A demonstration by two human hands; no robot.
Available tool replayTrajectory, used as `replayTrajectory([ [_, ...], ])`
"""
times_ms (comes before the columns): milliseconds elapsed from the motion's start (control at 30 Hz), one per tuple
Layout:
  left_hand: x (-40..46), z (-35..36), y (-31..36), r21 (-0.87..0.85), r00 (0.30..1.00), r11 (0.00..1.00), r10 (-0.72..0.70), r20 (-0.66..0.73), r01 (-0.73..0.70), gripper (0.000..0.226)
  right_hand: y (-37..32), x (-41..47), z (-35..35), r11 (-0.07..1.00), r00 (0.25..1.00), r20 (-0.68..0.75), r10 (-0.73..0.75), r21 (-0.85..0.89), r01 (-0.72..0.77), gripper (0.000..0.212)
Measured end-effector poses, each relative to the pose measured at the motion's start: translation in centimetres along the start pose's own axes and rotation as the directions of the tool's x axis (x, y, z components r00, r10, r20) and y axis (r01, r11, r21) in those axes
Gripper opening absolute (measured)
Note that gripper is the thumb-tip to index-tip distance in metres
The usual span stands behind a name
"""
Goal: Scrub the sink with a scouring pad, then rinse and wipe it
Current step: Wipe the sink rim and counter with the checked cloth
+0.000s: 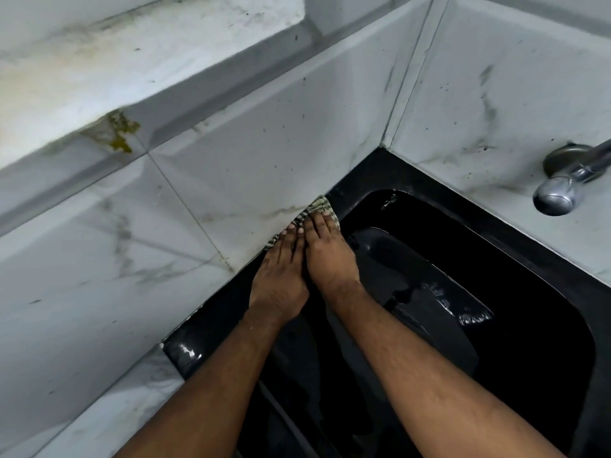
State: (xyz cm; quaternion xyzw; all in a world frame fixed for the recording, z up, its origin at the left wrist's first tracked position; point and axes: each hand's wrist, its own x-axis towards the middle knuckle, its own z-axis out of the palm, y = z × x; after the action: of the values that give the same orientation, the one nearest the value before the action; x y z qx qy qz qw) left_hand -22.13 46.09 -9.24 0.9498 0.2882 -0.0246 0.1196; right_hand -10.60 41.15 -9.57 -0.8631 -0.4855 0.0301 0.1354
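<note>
A glossy black sink fills the lower right, its rim wet and shiny. On the sink's left rim, where it meets the tiled wall, lies a striped grey-green cloth. My left hand and my right hand lie side by side on the cloth, fingers straight and pressing it flat onto the rim. Most of the cloth is hidden under my fingers. No scouring pad is in view.
White marbled wall tiles with dark specks and a yellow-brown stain rise on the left and behind. A chrome tap sticks out of the wall at the right, above the basin. The basin floor looks wet.
</note>
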Motion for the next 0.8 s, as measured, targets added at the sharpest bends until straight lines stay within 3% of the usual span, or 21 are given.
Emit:
replayTrajectory([
  [500, 7.0, -0.2, 3.7, -0.032, 0.999, 0.999, 0.02, 0.035, -0.019, 0.077, 5.1, 4.6, -0.9, 0.995, 0.996, -0.02, 0.084, 0.052, -0.083, 0.049],
  [800, 12.5, -0.4, 7.2, -0.025, 0.999, 0.999, 0.042, 0.015, -0.042, 0.076, 10.2, 8.5, -1.7, 0.994, 0.994, -0.04, 0.106, -0.015, -0.106, 0.05],
])
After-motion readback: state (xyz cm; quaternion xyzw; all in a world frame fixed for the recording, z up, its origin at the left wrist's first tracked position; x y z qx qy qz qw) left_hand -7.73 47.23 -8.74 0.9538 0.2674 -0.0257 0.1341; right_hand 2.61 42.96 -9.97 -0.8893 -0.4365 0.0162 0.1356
